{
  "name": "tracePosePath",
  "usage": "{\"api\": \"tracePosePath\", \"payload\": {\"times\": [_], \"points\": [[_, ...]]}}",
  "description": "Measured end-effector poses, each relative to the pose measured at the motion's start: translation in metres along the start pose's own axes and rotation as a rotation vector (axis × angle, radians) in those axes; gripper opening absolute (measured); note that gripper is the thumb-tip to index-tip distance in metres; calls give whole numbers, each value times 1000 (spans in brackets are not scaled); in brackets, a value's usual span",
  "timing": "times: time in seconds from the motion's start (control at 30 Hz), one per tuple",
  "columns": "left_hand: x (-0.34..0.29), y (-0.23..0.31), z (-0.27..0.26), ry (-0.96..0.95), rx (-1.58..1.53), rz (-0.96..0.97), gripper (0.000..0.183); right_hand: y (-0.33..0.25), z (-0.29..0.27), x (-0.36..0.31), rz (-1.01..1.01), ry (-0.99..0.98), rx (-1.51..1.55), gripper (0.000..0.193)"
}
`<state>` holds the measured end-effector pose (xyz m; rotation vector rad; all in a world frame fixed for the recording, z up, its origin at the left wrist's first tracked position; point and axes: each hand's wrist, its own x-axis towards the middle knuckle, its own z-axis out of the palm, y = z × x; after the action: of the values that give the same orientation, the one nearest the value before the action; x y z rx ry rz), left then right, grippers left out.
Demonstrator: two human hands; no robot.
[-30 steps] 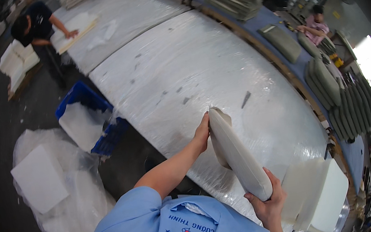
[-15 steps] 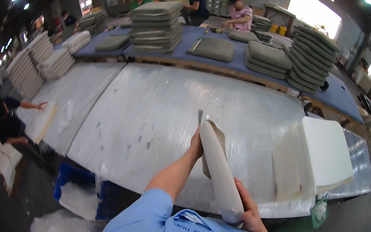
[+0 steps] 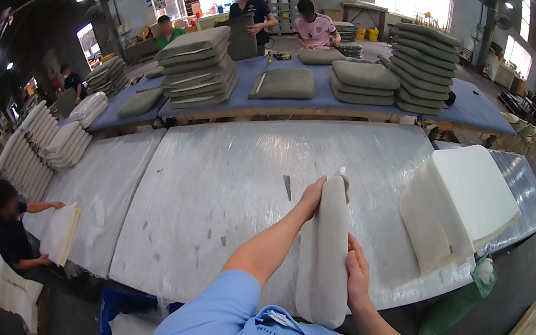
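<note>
A pale grey-beige cushion stands on its narrow edge, tilted, just in front of my body over the plastic-covered table. My left hand grips its far end from the left, the fingertips partly hidden behind it. Along the near right side, my right hand presses its palm and fingers against the cover. A dark grey strip lies on the plastic just left of my left hand. To the right of the cushion sits a stack of white foam pads with cream sheets.
Stacks of grey-green cushions stand on the blue table beyond, with several people behind it. At the left a co-worker handles a white pad. A blue crate and a green sack are on the floor.
The view has swung and levelled. The cushion has turned in my hands, showing more of its left face; my right hand now lies flatter along its side. A person behind lifts a grey-green cushion.
</note>
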<state>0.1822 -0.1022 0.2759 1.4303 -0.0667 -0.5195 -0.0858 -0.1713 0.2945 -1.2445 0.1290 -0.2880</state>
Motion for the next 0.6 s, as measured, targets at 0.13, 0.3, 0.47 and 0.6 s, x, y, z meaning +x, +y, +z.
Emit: {"api": "tracePosePath", "payload": {"times": [0.13, 0.3, 0.47, 0.6], "points": [[7, 0, -4, -89, 4, -6, 50, 17, 7, 11, -10, 54, -70, 56], [34, 9, -40, -117, 59, 115, 24, 34, 16, 35, -87, -4, -122, 48], [51, 0, -55, -147, 85, 164, 15, 39, -6, 72, -48, 30, -297, 48], [56, -3, -50, -3, 157, 310, 14, 25, -14, 127, -321, 180, -612, 54]]}}
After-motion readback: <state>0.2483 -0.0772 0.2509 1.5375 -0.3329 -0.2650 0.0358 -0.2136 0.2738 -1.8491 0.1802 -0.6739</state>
